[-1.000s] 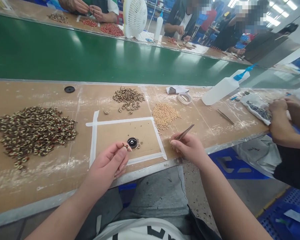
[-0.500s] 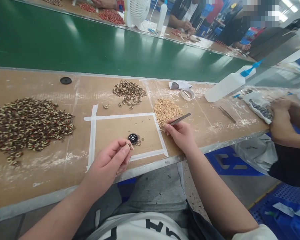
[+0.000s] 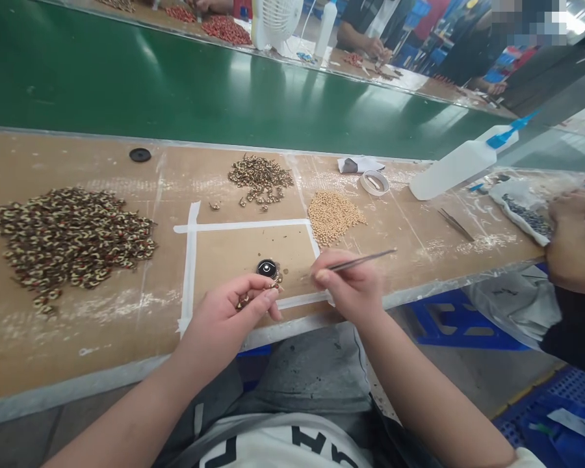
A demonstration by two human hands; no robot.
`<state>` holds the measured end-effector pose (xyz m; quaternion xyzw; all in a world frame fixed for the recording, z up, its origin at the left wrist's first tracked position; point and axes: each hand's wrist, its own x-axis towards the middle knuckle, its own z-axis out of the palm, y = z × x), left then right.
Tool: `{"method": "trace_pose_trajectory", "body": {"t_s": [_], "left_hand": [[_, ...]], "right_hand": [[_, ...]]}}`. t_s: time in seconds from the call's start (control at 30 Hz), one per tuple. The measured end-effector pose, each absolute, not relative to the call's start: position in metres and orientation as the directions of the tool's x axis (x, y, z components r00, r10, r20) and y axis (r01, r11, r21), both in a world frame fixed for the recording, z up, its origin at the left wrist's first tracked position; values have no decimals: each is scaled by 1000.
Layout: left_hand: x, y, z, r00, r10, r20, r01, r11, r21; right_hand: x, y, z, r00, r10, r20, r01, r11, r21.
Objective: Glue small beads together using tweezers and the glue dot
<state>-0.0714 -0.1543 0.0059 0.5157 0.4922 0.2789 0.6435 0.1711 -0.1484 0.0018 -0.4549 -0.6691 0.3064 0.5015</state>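
My left hand [image 3: 234, 315] is closed in a pinch on a small brown and cream patterned part [image 3: 275, 286] near the table's front edge. My right hand [image 3: 353, 286] grips metal tweezers [image 3: 365, 260], their tips pointing left toward that part. Just behind the two hands a small black round dish [image 3: 266, 267] sits inside a rectangle of white tape [image 3: 191, 260] on the brown table top. A heap of small beige beads [image 3: 334, 214] lies behind my right hand. A small heap of patterned parts [image 3: 260, 175] lies behind the rectangle.
A large heap of the patterned parts [image 3: 73, 237] covers the table at left. A white squeeze bottle with a blue nozzle [image 3: 461, 166] lies at right beside a roll of tape [image 3: 374, 182]. Another person's hands [image 3: 572, 221] work at far right. A green conveyor belt [image 3: 175, 84] runs behind.
My right hand with the tweezers has moved from the bead heap left and toward me, up to my left hand. My left hand has stayed near the black dish.
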Motion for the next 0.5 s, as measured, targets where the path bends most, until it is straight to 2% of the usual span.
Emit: {"method": "trace_pose_trajectory", "body": {"t_s": [0.07, 0.17, 0.3, 0.5], "left_hand": [[-71, -154, 4, 347, 868, -356, 139, 328, 935], [-71, -153, 3, 359, 851, -384, 85, 380, 921], [-73, -150, 6, 429, 804, -412, 19, 448, 894], [-75, -149, 6, 450, 806, -384, -20, 439, 898]], "right_hand": [[153, -154, 6, -145, 858, 493, 182, 513, -839], [134, -156, 6, -163, 817, 553, 93, 571, -816], [126, -155, 4, -174, 815, 553, 110, 574, -812], [121, -154, 8, -161, 770, 618, 164, 638, -752]]}}
